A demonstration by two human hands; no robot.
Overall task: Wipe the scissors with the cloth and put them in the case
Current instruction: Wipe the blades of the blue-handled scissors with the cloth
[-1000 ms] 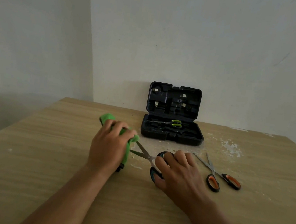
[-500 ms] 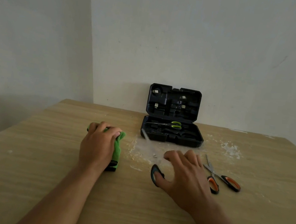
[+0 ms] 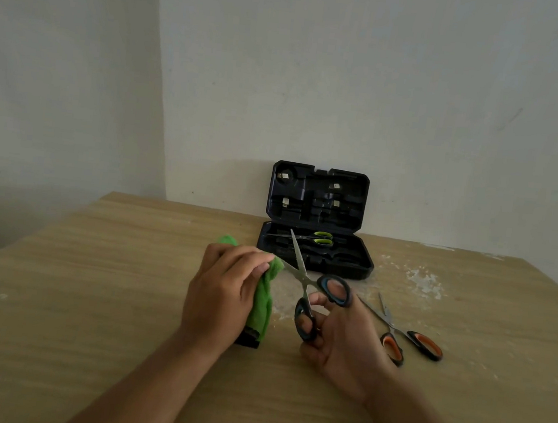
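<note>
Fingers [image 3: 310, 321] through blue-handled scissors [image 3: 310, 290], blades spread.

Right hand [image 3: 343, 342] now lifts the blue-handled scissors [image 3: 314, 290] off the table at frame centre, blades spread; left hand [image 3: 224, 291] brings the green cloth [image 3: 263, 299] to one blade.

The open case [image 3: 314, 253] stood on the desk [image 3: 89, 294] at its far edge, against the wall, with 1 pair of scissors [image 3: 312, 238] in it. Before it, the left hand [image 3: 224, 291] held the cloth [image 3: 263, 299], left of the right hand [image 3: 343, 342] gripping the held scissors [image 3: 317, 291]. Right of those, another pair [image 3: 402, 334] lay on the desk.
</note>
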